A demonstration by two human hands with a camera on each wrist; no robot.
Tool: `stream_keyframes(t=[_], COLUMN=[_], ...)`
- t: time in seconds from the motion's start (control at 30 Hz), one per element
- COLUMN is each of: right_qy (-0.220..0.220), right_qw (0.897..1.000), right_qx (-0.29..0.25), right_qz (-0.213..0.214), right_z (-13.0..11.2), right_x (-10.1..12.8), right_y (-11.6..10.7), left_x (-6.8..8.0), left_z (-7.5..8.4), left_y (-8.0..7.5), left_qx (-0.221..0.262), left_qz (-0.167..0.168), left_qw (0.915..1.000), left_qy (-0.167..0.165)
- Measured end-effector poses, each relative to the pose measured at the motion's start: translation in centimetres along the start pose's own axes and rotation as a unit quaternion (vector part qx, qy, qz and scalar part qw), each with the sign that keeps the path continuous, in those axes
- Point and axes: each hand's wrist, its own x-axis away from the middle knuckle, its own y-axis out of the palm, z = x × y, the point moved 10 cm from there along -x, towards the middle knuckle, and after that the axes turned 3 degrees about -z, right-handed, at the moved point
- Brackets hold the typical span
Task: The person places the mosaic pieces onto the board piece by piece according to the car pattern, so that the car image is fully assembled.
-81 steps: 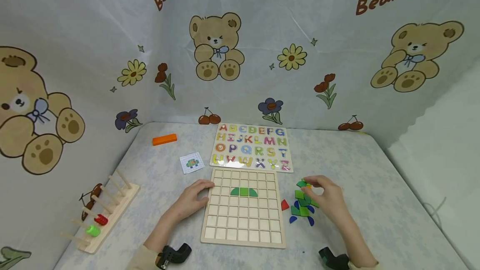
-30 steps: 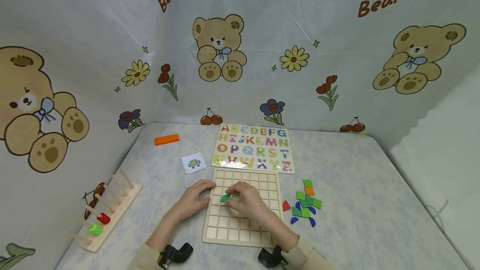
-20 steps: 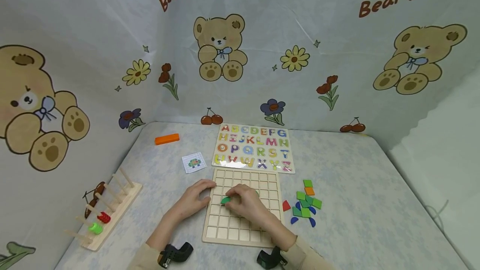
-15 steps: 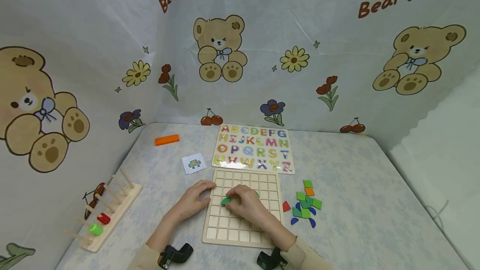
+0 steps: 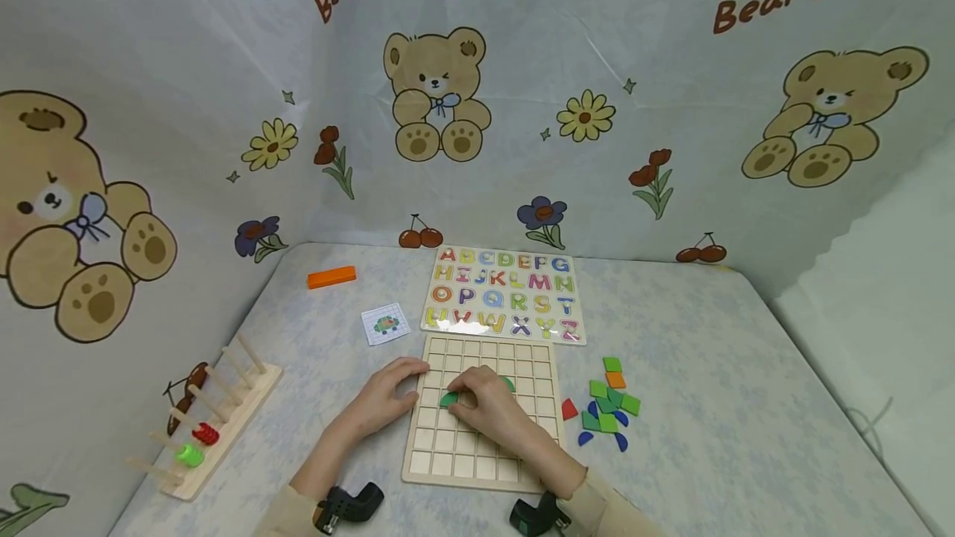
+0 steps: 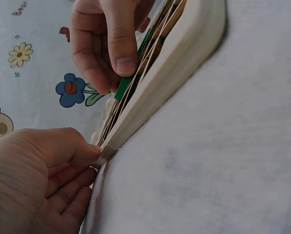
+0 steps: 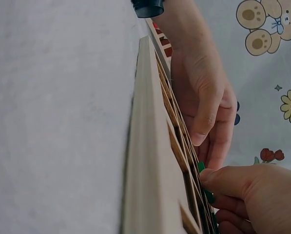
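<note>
My right hand (image 5: 488, 406) is over the wooden grid board (image 5: 462, 464), thumb and fingers pinching a green quarter-round block (image 5: 448, 399) at the left part of the grid. The right wrist view shows the thumb against this green block (image 7: 201, 167), low over the cells. My left hand (image 5: 384, 394) holds the board's left edge; in the left wrist view its thumb and fingers meet at the rim (image 6: 106, 155). Another green rounded block (image 5: 510, 384) peeks out behind my right hand, which hides the cells between.
Loose green, blue, orange and red blocks (image 5: 608, 423) lie right of the board. Behind it lies an alphabet puzzle (image 5: 503, 295). A pattern card (image 5: 385, 324), an orange bar (image 5: 332, 277) and a peg rack (image 5: 216, 429) with red and green rings are on the left.
My right hand has carried the green block from the loose pile to the board's left part. Lately it has barely moved, lowering and turning the block slightly. My left hand stays at the edge.
</note>
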Motion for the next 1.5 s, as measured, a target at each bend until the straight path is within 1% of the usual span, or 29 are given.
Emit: stream_keyframes(t=[0.17, 0.4, 0.7, 1.0, 1.27, 1.5], right_qy=[-0.007, -0.008, -0.008, -0.023, -0.020, -0.025], right_qw=[1.000, 1.000, 1.000, 0.999, 1.000, 0.999], right_qx=[0.004, 0.003, 0.016, 0.027, 0.009, 0.009], right_qz=[0.001, -0.001, -0.001, 0.010, 0.017, 0.031], right_z=[-0.14, -0.23, -0.45, -0.82, -0.61, -0.53], right_x=[0.02, 0.11, 0.20, 0.03, 0.10, 0.21], right_y=[-0.03, -0.08, -0.23, -0.38, -0.46, -0.63], left_x=[0.05, 0.12, 0.20, 0.14, 0.04, 0.05], left_z=[-0.02, 0.02, 0.30, 0.21, 0.13, 0.05], left_y=[0.04, 0.06, 0.00, -0.07, -0.08, -0.02], left_qx=[-0.002, 0.000, -0.008, -0.012, -0.012, -0.011], left_qz=[-0.001, 0.000, 0.003, 0.005, 0.005, 0.003], left_qw=[1.0000, 1.0000, 0.9999, 0.9999, 0.9999, 0.9999], left_qy=[0.001, 0.004, 0.009, 0.004, 0.008, 0.003])
